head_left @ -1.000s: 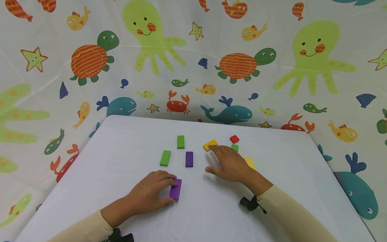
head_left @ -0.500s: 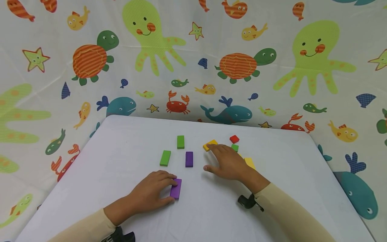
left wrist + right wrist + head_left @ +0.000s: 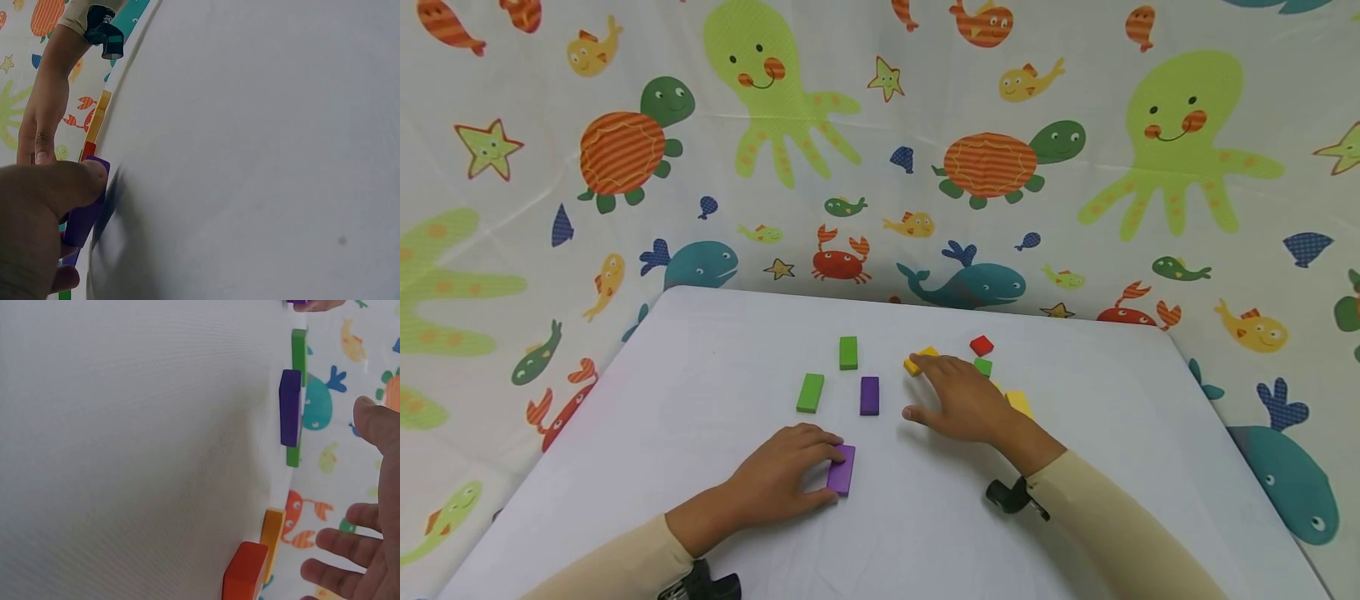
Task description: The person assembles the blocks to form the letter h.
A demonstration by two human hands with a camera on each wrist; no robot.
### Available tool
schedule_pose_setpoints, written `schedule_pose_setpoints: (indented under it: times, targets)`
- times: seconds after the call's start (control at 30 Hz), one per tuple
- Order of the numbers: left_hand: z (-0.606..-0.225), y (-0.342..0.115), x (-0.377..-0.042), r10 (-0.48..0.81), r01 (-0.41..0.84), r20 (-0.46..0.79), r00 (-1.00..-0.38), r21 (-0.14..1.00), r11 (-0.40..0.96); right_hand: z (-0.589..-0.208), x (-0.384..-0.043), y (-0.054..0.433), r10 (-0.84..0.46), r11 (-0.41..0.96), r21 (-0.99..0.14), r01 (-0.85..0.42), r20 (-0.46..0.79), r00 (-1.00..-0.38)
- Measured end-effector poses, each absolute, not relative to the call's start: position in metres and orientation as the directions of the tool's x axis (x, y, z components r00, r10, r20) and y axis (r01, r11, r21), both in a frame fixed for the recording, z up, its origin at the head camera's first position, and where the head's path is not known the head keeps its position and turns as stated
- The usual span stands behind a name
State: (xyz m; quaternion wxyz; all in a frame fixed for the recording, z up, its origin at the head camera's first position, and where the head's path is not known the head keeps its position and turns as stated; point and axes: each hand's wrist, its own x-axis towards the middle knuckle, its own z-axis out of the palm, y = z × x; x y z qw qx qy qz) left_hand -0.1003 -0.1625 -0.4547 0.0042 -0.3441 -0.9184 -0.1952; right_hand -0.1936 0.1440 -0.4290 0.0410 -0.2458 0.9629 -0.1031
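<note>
My left hand (image 3: 782,479) pinches a purple rectangular block (image 3: 843,472) at the table's near middle, thumb at one end and fingers at the other. In the left wrist view that purple block (image 3: 85,215) appears tilted, its shadow falling beside it. Over on the right, my right hand (image 3: 966,404) hovers with spread fingers, its fingertips overlapping a yellow block (image 3: 912,367) in the head view. From the right wrist, the fingers of the right hand (image 3: 375,550) show relaxed and hold nothing. A dark purple block (image 3: 869,396) lies between the two hands.
Two green blocks, one farther back (image 3: 848,353) and one nearer (image 3: 810,392), lie left of the dark purple one. Past the right hand are a red block (image 3: 981,344), a small green block (image 3: 982,367) and another yellow block (image 3: 1019,403), partly covered. A sea-animal curtain (image 3: 880,183) hangs behind the white table (image 3: 715,367).
My left hand has shifted slightly to the right with the purple block. The right hand has drifted slightly left and away over the yellow block. Other blocks stay put.
</note>
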Motion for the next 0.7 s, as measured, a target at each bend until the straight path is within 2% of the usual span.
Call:
schedule_pose_setpoints:
  times: [0.7]
  targets:
    - [-0.457,-0.164,-0.102,0.632,0.611,0.079,-0.77,0.376,0.697,-0.433,-0.204,0.135,-0.525,0.831,-0.228,-0.507,-0.022,-0.851]
